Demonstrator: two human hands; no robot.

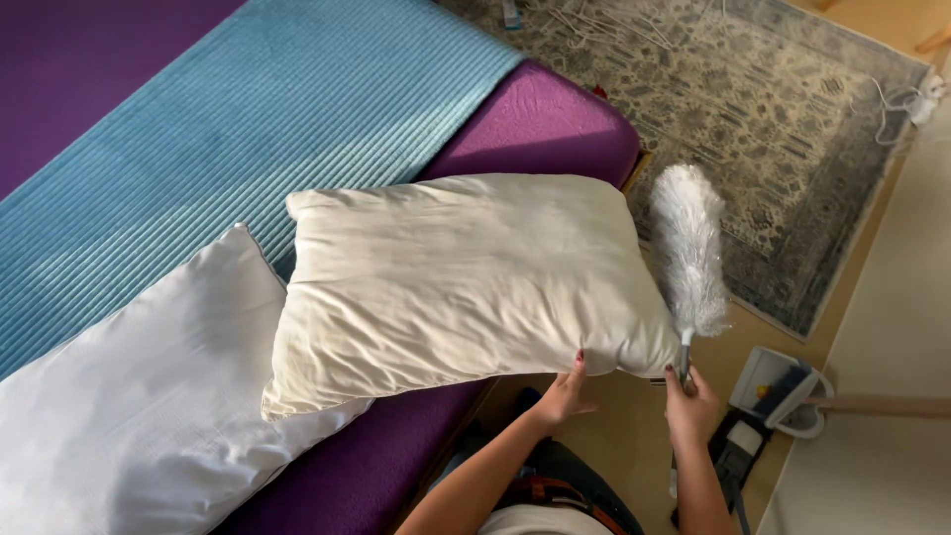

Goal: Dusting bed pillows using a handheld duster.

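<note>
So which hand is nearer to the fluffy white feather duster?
Right. The right hand grips the fluffy white feather duster by its handle; the left hand is beside it, gripping the cream pillow's edge.

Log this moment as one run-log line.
left hand: grips cream pillow edge | right hand: holds white feather duster upright | pillow: lifted over purple bed, overlapping white pillow
</note>
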